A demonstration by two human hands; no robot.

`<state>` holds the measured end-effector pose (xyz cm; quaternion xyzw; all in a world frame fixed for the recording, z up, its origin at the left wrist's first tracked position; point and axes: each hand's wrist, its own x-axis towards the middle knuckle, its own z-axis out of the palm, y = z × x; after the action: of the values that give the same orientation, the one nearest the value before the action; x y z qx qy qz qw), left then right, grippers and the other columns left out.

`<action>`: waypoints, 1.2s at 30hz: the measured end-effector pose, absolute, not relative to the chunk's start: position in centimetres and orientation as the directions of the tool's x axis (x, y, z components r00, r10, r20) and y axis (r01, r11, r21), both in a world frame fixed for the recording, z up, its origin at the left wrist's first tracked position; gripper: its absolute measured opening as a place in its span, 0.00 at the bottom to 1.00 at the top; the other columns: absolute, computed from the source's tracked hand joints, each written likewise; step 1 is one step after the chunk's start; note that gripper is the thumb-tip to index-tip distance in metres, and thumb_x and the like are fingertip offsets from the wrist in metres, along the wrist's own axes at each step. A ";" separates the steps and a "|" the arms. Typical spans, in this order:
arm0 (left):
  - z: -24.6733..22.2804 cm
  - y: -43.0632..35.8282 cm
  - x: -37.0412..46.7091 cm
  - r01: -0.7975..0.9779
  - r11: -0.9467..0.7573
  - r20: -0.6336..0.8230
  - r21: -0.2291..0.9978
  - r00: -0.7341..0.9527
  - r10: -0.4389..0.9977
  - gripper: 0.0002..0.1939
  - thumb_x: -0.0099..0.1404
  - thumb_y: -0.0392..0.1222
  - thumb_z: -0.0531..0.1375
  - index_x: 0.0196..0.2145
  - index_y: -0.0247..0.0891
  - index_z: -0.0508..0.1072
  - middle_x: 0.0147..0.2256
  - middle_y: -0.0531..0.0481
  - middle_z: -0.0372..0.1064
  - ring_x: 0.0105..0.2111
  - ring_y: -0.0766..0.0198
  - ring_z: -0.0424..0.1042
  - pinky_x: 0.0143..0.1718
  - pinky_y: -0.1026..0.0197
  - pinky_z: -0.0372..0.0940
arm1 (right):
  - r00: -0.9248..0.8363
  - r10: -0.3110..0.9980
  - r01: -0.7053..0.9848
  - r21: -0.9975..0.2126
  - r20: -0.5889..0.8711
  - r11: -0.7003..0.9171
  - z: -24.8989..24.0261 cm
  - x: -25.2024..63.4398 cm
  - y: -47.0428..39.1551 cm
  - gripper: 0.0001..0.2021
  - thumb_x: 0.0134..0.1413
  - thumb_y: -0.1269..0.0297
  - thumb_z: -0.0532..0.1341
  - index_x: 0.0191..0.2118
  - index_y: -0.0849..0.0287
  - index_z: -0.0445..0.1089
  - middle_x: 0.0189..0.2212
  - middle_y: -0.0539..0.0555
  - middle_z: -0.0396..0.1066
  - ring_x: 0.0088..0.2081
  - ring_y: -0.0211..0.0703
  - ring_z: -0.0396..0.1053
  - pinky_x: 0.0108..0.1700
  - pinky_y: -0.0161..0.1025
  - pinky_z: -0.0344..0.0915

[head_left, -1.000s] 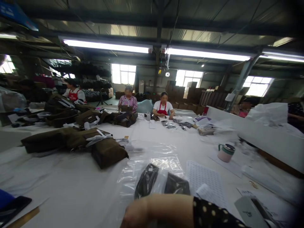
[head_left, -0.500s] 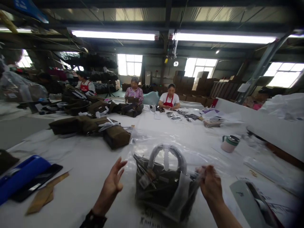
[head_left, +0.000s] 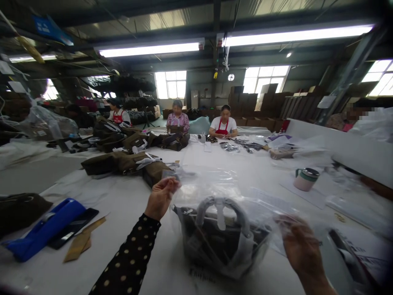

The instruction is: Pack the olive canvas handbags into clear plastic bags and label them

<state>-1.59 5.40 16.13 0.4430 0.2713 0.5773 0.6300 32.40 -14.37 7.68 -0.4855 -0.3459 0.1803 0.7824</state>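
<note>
A dark handbag (head_left: 211, 243) with wrapped grey handles stands upright on the white table, inside a clear plastic bag (head_left: 215, 182). At the upper left of the plastic, my left hand (head_left: 161, 196) is closed, thumb and fingers pinching its edge. My right hand (head_left: 302, 243), somewhat smeared by motion, grips the plastic on the right side of the handbag. Both hands hold the film apart from the handbag itself. Below the handbag, dark printed lettering shows on the plastic or on the table; I cannot tell which.
Olive-brown bags (head_left: 119, 164) lie at the left, with a blue tool-like object (head_left: 46, 229), a black phone-like slab (head_left: 73, 227) and cardboard scraps (head_left: 82, 241) nearer. To the right stand a lidded mug (head_left: 306, 179) and a grey device (head_left: 334, 262). Co-workers (head_left: 224, 123) sit across the table.
My left hand has moved up and away from me and closed on the plastic's edge. My right hand has shifted right, drawing the plastic outward. The whole view has shifted slightly.
</note>
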 end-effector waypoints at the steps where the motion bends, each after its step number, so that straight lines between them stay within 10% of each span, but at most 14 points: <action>1: 16.4 5.0 -1.9 -0.553 -0.077 0.183 0.830 0.140 0.973 0.13 0.45 0.46 0.70 0.29 0.41 0.75 0.26 0.56 0.74 0.29 0.68 0.72 0.45 0.57 0.66 | 0.718 0.604 -0.023 -0.856 0.345 0.516 8.4 32.8 -14.7 0.10 0.44 0.56 0.67 0.33 0.53 0.72 0.33 0.48 0.74 0.37 0.41 0.71 0.44 0.40 0.69; 8: 18.4 2.5 -4.0 -0.622 -0.309 0.352 0.719 -0.058 0.934 0.15 0.41 0.34 0.72 0.28 0.42 0.75 0.24 0.58 0.71 0.27 0.71 0.70 0.36 0.63 0.68 | 0.772 0.570 -0.067 -0.856 0.281 0.513 14.1 34.0 -13.3 0.12 0.43 0.60 0.69 0.34 0.59 0.71 0.26 0.48 0.73 0.28 0.37 0.72 0.38 0.36 0.71; 13: 17.2 1.5 -6.7 -0.448 -0.043 0.231 0.893 0.374 0.898 0.40 0.40 0.46 0.72 0.52 0.42 0.67 0.36 0.51 0.70 0.34 0.65 0.70 0.41 0.60 0.67 | 0.654 0.719 -0.108 -0.912 0.234 0.395 14.3 34.4 -12.1 0.17 0.44 0.59 0.68 0.41 0.58 0.68 0.27 0.53 0.75 0.31 0.43 0.74 0.41 0.42 0.70; 19: 16.3 1.2 -7.1 -0.381 -0.164 0.290 0.910 0.301 0.908 0.07 0.49 0.41 0.69 0.24 0.37 0.76 0.31 0.49 0.73 0.35 0.62 0.71 0.45 0.56 0.65 | 0.765 0.540 0.020 -0.851 0.351 0.525 14.6 34.7 -13.0 0.11 0.40 0.62 0.70 0.27 0.62 0.69 0.27 0.52 0.73 0.27 0.42 0.73 0.37 0.43 0.73; 26: 17.2 1.6 -6.5 -0.366 -0.083 0.182 0.927 0.244 0.952 0.15 0.46 0.49 0.70 0.25 0.34 0.76 0.28 0.46 0.75 0.32 0.61 0.73 0.39 0.58 0.69 | 0.808 0.541 -0.052 -0.886 0.234 0.461 16.1 35.0 -12.0 0.14 0.35 0.63 0.71 0.29 0.64 0.72 0.26 0.53 0.74 0.28 0.39 0.73 0.37 0.35 0.74; 36: 20.4 9.5 -4.2 -0.440 -0.080 0.119 0.895 0.062 0.991 0.17 0.37 0.43 0.73 0.23 0.32 0.75 0.22 0.50 0.73 0.23 0.67 0.72 0.29 0.65 0.71 | 0.680 0.731 -0.359 -0.895 -0.057 0.265 20.6 37.1 -2.4 0.10 0.56 0.81 0.53 0.28 0.66 0.68 0.22 0.51 0.70 0.26 0.34 0.70 0.36 0.35 0.72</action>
<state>-4.20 9.45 20.39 0.4216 0.3268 0.6019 0.5943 37.15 -2.39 20.65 -0.4934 -0.1885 0.3525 0.7725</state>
